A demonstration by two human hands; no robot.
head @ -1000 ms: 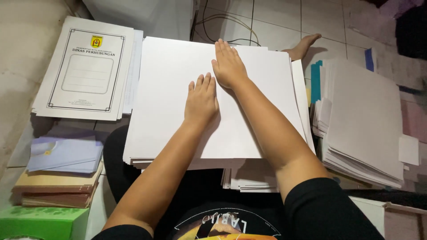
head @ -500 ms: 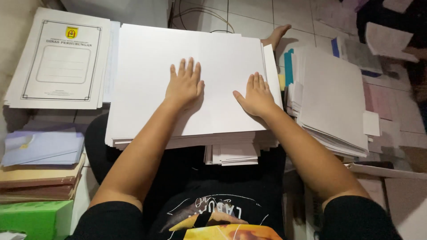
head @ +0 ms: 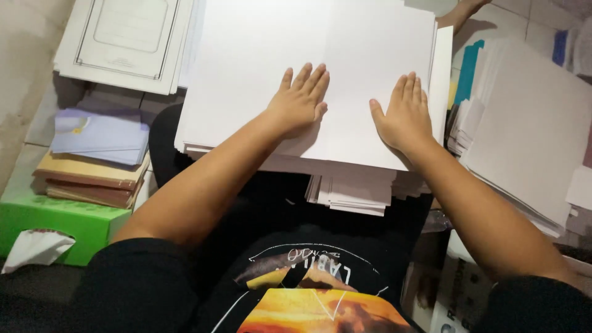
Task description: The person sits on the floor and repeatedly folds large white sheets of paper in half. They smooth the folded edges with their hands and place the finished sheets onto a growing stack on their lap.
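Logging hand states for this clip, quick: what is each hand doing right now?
Left hand: open, flat, palm down on the white sheet, holding nothing.
Right hand: open, flat on the same sheet, near its right edge, holding nothing.

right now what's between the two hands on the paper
Between the left hand and right hand, the head view shows only bare white paper.

Bare forearms, short black sleeves, black tee with an orange-yellow print, maybe a sunset, hard to tell.
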